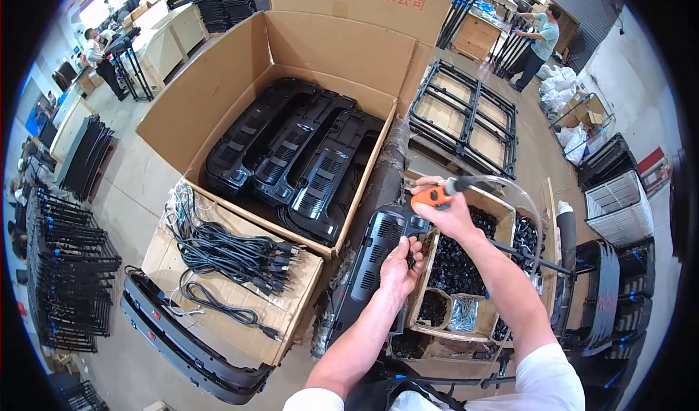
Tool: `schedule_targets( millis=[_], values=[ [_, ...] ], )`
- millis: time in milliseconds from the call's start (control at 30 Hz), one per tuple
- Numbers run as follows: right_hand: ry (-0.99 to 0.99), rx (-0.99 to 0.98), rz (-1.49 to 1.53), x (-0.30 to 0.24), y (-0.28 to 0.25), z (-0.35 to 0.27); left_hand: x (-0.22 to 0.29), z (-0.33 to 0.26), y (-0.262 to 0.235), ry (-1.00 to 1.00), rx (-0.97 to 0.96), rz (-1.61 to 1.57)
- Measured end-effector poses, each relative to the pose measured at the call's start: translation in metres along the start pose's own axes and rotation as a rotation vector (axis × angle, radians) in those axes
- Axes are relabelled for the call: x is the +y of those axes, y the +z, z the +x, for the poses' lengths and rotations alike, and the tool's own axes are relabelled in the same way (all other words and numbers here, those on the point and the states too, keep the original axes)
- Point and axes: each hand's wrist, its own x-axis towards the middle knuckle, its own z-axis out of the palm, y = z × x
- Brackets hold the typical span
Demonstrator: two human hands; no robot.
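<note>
A long black plastic housing (369, 269) with vent slots lies lengthwise in front of me on a padded work surface. My right hand (453, 214) is wrapped round an orange power screwdriver (425, 197), held over the far end of the housing. A thin, clear hose curves away from the tool's black end. Where the screwdriver's tip meets the part is hidden. Beside the right edge of the housing, my left hand (399, 269) is closed, with small dark pieces (415, 258) between its fingers. They look like screws, but are too small to be sure.
Left of the housing, a cardboard box (335, 50) holds several black housings. Black cables (226, 254) lie on a carton near it. On the right stands a wooden bin (480, 331) with compartments of small black parts and silver screws. Black frames (466, 116) lie beyond; two people work farther off.
</note>
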Motion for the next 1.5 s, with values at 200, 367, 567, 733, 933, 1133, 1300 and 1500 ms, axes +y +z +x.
schedule_targets(
  millis=[200,367,567,733,933,1133,1300,1500],
  values=[
    [-0.034,-0.086,0.167,-0.041,-0.009,-0.035,0.022,0.013,0.001,0.059,-0.004,-0.301],
    [-0.029,-0.112,0.152,-0.041,-0.004,-0.041,0.029,0.014,-0.001,0.050,-0.081,-0.337],
    [0.016,-0.142,0.104,-0.053,0.011,-0.042,0.038,0.010,-0.020,0.008,-0.201,-0.291],
    [-0.061,-0.111,0.127,-0.030,0.032,-0.031,0.033,0.000,-0.010,0.094,-0.072,-0.267],
    [-0.066,-0.091,0.088,-0.020,0.058,-0.013,0.014,-0.032,-0.022,-0.045,0.016,-0.257],
    [-0.092,-0.152,0.025,-0.010,0.069,0.000,-0.005,-0.056,-0.047,-0.157,-0.013,-0.207],
    [-0.118,-0.178,-0.085,-0.014,0.077,0.000,-0.018,-0.074,-0.061,-0.209,-0.013,-0.181],
    [-0.086,-0.173,-0.055,-0.017,0.081,-0.003,-0.027,-0.099,-0.077,-0.246,0.018,-0.106]
  ],
)
